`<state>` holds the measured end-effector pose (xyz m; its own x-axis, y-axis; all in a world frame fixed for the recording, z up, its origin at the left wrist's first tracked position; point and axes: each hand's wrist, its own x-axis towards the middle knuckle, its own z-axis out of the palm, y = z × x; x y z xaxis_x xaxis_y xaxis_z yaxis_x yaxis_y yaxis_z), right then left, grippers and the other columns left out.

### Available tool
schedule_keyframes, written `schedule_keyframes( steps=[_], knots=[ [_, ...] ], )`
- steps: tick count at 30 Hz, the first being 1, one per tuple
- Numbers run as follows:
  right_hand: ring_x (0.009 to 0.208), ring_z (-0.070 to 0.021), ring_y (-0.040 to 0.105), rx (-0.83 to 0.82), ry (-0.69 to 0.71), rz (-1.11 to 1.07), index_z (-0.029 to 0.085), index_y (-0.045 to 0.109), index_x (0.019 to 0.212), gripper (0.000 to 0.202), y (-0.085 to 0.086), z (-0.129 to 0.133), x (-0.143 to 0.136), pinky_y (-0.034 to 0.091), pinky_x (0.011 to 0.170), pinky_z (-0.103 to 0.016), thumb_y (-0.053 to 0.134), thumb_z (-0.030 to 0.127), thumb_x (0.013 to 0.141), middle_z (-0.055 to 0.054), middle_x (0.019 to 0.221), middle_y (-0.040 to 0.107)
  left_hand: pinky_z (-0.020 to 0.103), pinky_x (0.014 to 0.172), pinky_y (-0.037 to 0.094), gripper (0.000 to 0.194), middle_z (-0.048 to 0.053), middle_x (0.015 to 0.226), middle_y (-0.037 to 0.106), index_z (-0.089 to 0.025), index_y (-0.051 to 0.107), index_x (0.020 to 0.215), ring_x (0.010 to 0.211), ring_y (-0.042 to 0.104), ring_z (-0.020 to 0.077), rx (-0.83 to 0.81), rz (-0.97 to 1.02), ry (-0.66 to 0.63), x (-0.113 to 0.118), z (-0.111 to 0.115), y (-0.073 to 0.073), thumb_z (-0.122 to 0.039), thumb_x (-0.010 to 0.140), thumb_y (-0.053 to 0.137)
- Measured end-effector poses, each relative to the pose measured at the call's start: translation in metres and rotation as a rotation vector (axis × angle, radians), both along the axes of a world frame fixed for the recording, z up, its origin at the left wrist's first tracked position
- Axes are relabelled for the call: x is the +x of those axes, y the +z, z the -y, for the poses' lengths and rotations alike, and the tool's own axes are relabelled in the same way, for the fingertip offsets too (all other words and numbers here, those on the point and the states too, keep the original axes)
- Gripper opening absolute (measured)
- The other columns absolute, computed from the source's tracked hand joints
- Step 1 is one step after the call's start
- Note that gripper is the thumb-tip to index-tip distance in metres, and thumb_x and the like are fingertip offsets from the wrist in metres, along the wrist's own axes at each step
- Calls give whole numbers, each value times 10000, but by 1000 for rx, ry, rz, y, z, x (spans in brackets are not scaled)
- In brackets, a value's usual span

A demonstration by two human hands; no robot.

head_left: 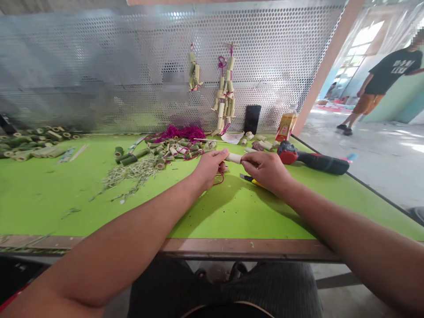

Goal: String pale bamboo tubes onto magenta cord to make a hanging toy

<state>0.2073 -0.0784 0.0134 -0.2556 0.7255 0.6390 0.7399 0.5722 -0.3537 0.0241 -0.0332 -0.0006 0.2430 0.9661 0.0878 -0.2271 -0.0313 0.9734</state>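
Observation:
A short pale bamboo tube [234,158] lies crosswise between my two hands above the green table top [212,212]. My left hand [211,167] is closed around its left end. The fingers of my right hand [265,168] pinch its right end. A loop of magenta cord [220,177] hangs under my left hand; what it is tied to is hidden. Just below my right hand lies a yellow utility knife [255,181] with its blade showing, its rear part covered by that hand.
Left of my hands lie cut bamboo pieces [141,154], shavings [132,174] and magenta cord [182,133]. A power tool [314,161], a bottle [286,123] and a phone [252,118] are to the right. Bamboo figures [227,92] hang on the perforated panel [132,66]. A person [386,75] stands far right.

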Motion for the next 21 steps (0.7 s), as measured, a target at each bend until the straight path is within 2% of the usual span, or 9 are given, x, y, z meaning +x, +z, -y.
schedule_keyframes(
  steps=[3, 7, 10, 15, 19, 21],
  knots=[
    [560, -119, 508, 15, -45, -4, 168, 692, 712, 163, -2, -1, 0, 359, 569, -253, 555, 177, 798, -10, 628, 637, 188, 512, 397, 250, -34, 559, 500, -132, 634, 790, 459, 450, 50, -8, -1, -13, 1, 0, 0, -349, 905, 681],
    [525, -108, 454, 8, -67, -42, 170, 659, 682, 135, -3, 0, 0, 339, 552, -253, 557, 186, 769, 3, 590, 594, 184, 468, 369, 252, 0, 683, 600, -128, 626, 804, 455, 472, 38, -51, 32, -21, 2, 2, 1, -352, 883, 708],
    [524, -104, 448, -7, -57, -78, 169, 645, 673, 123, -1, 2, 1, 341, 551, -251, 560, 189, 760, 7, 586, 581, 187, 480, 408, 231, 7, 716, 633, -132, 592, 793, 434, 457, 27, -69, 70, -22, 2, 2, 3, -309, 882, 710],
    [521, -100, 441, -44, -43, -105, 174, 614, 645, 110, 3, 5, 1, 340, 544, -248, 563, 187, 741, 17, 570, 557, 177, 493, 455, 211, -29, 645, 583, -165, 515, 788, 428, 456, 34, -48, 103, 11, 0, -1, 2, -251, 908, 666],
    [537, -109, 453, -128, -46, -152, 181, 604, 649, 90, 8, 5, 5, 353, 545, -253, 568, 194, 730, 18, 573, 554, 168, 503, 498, 170, -7, 772, 637, -172, 576, 892, 460, 471, 25, -24, 115, 44, -5, -8, 1, -300, 895, 688],
    [554, -119, 472, -234, -59, -95, 187, 598, 650, 69, 10, 3, 9, 361, 552, -261, 577, 189, 716, 14, 584, 562, 192, 521, 536, 179, -7, 765, 630, -181, 615, 952, 477, 485, 37, -13, 120, 57, -7, -11, 0, -327, 889, 697]
  ],
)
